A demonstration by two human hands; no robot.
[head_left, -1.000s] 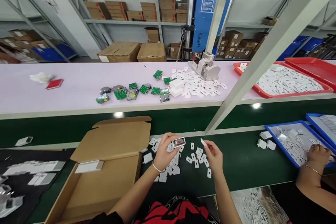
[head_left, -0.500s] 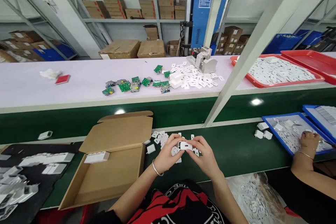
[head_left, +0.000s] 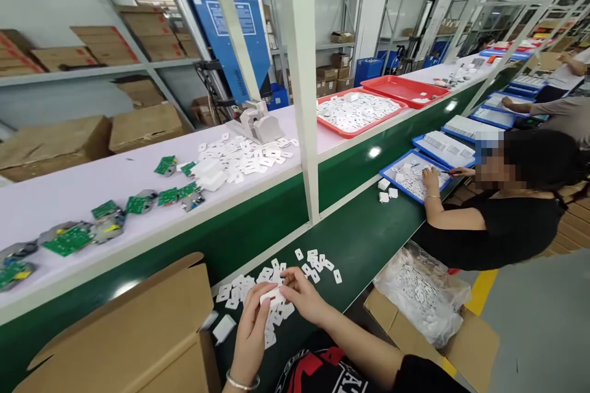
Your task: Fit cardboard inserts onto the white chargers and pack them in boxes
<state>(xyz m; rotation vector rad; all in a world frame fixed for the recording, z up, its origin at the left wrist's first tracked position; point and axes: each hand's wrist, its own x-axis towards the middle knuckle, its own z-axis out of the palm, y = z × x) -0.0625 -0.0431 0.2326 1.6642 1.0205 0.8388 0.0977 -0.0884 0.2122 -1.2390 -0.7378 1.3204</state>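
Between both hands is a small white plastic housing (head_left: 271, 297) with a slot in the side facing up. My left hand (head_left: 251, 326) grips its left end, thumb and fingers closed on it. On the other end, my right hand (head_left: 305, 299) holds it with the thumb and bent fingers; part of the housing is hidden by them. Flat white plates (head_left: 239, 288) with small openings lie scattered under and around my hands. A white block-shaped housing (head_left: 224, 329) rests to the left of my left hand.
An open cardboard box (head_left: 138, 331) stands at the left. Green circuit boards (head_left: 69, 239) and a grey metal fixture (head_left: 260, 123) sit on the upper shelf. A post (head_left: 297, 86) rises ahead. At the right, a co-worker's hand (head_left: 431, 179) reaches into a blue tray (head_left: 389, 171).
My view has swung right, bringing the co-worker and the long line into sight. Both hands still hold the white housing, now tilted, with the right fingers drawn over its top.
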